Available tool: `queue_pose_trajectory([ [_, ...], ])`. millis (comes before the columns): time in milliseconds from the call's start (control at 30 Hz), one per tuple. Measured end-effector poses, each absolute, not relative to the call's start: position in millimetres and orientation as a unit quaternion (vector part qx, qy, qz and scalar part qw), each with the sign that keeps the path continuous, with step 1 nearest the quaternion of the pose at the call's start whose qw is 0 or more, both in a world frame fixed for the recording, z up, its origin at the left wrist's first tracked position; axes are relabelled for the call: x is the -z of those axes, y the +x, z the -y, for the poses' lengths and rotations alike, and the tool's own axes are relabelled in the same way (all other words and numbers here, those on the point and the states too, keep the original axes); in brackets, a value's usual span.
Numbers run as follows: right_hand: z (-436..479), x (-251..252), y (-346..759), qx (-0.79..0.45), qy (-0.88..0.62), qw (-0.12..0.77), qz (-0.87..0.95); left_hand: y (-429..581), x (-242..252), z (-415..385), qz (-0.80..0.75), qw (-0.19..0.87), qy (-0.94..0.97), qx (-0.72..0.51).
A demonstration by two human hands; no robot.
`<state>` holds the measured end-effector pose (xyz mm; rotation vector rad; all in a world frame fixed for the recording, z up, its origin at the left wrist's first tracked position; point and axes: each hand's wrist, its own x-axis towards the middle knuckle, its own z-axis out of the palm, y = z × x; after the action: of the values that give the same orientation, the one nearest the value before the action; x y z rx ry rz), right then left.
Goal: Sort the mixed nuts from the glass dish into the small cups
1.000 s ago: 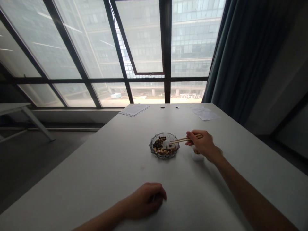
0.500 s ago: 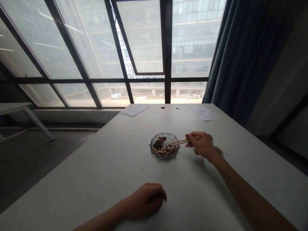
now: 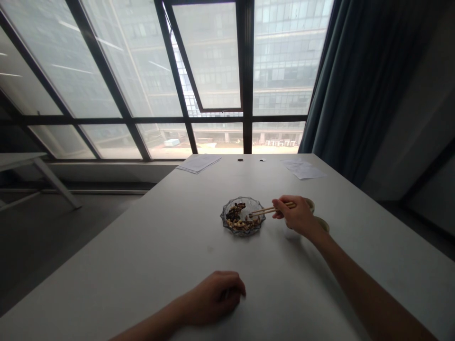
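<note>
My right hand (image 3: 296, 214) is closed around a pair of wooden chopsticks (image 3: 273, 208), held sideways and pointing left. Their tips are inside a scalloped clear glass dish (image 3: 222, 220), at a small dark piece on its right side. Dark and tan dried pieces (image 3: 234, 217), perhaps nuts or seeds, lie along the dish's left and front. Small pale-rimmed bowls (image 3: 323, 224) stand behind and under my right hand, mostly hidden by it. My left hand (image 3: 220, 296) rests on the table nearer to me, its fingers curled in, with nothing visible in them.
The white table (image 3: 170, 246) runs away toward large windows. At its far end lie a stack of papers (image 3: 199, 163) on the left and loose sheets (image 3: 304, 168) on the right. A dark blue curtain (image 3: 341, 94) hangs at the right, and another table (image 3: 21, 160) stands at the left.
My right hand and the chopsticks have shifted very slightly left, the tips still in the glass dish. My left hand has stayed in place.
</note>
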<state>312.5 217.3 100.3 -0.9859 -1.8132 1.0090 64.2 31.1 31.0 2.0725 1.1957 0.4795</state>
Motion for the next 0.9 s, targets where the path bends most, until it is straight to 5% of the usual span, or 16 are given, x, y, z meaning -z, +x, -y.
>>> queue_pose_trajectory([
  [900, -220.6, -90.4, 307.8, -0.386, -0.412, 0.44, 0.698, 64.8, -29.4, -30.2, -0.457, 0.337, 0.797, -0.206],
])
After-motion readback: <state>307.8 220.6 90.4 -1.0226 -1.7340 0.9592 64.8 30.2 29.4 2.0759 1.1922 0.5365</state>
